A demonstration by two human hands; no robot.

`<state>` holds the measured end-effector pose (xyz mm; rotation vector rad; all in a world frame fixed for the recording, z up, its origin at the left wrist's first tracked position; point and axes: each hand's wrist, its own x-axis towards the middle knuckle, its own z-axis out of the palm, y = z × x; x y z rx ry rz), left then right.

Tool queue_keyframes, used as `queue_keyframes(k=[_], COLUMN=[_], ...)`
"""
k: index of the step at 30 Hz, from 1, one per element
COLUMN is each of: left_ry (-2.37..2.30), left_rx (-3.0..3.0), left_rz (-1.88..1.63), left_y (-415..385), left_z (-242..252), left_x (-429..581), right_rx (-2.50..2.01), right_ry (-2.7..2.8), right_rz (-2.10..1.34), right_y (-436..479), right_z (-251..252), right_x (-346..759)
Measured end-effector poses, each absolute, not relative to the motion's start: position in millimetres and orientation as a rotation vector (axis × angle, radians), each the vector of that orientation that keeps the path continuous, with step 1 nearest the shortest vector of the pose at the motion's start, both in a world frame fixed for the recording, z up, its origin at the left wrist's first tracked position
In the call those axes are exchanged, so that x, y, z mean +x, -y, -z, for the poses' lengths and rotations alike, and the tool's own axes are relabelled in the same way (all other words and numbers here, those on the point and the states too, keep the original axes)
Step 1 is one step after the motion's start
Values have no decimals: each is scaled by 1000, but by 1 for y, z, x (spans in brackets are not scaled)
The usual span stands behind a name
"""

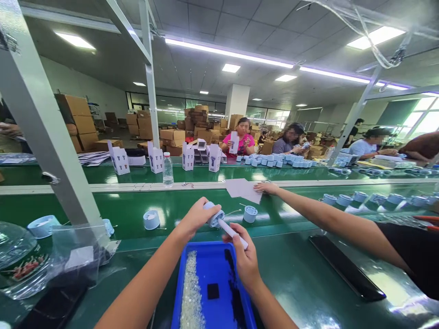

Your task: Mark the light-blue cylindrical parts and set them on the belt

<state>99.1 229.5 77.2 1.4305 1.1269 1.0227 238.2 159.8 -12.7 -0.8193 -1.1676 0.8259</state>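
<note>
Above the far rim of a blue tray (181, 283), my left hand (197, 214) is closed round a light-blue round plastic housing (215, 218). My right hand (244, 256) grips a white rod-like tool (233, 232), whose far end meets the open face of the housing. Whether the tip goes inside it I cannot tell. In the tray lie many small clear pieces (192, 292) along the left, black bits (233, 288) along the right and a black square (213, 291). Similar housings, one on the right (250, 214) and one on the left (151, 220), stand on the green belt just beyond.
A co-worker's hand (266, 188) rests on white sheets (242, 188) on the belt, the arm reaching in from the right. A black phone-like slab (346, 267) lies on the right. A large clear bottle (20, 260), a plastic bag (73, 256) and a metal post (58, 119) occupy the left.
</note>
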Motion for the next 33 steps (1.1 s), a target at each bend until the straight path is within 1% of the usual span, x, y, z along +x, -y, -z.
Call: queue_keyframes(k=[4, 7, 9, 11, 14, 16, 20, 23, 25, 29, 31, 33], left_ry=[-1031, -980, -962, -917, -917, -946, -969, -1305, -1541, -1850, -1901, -1858], left_rx=[1264, 1079, 962, 867, 940, 1143, 1541, 1781, 1921, 2206, 2250, 2259], left_rz=[-1445, -1689, -1740, -1748, -1738, -1671, -1384, -1304, -1174, -741, -539, -446], left_y=[-228, -228, -226, -224, -221, -220, -229, -250, -267, -291, -297, -298], left_z=[-64, -51, -45, -43, -42, -43, -54, -57, -47, -8, 4, 3], left_x=[118, 133, 139, 142, 144, 144, 129, 96, 73, 47, 46, 44], right_rx=[-967, -993, -967, -909, -842, -846, -904, -987, -1047, -1108, -1104, -1098], right_ry=[1306, 1376, 1342, 1270, 1177, 1151, 1209, 1298, 1301, 1284, 1296, 1294], right_rz=[-934, -925, -952, -1067, -1178, -1145, -1029, -1013, -984, -973, -974, -946], right_y=[-160, -158, -157, -157, -159, -160, -163, -168, -170, -172, -171, -170], right_z=[14, 16, 18, 20, 20, 20, 14, 11, 13, 20, 22, 22], right_x=[234, 229, 226, 222, 220, 221, 231, 238, 238, 235, 234, 235])
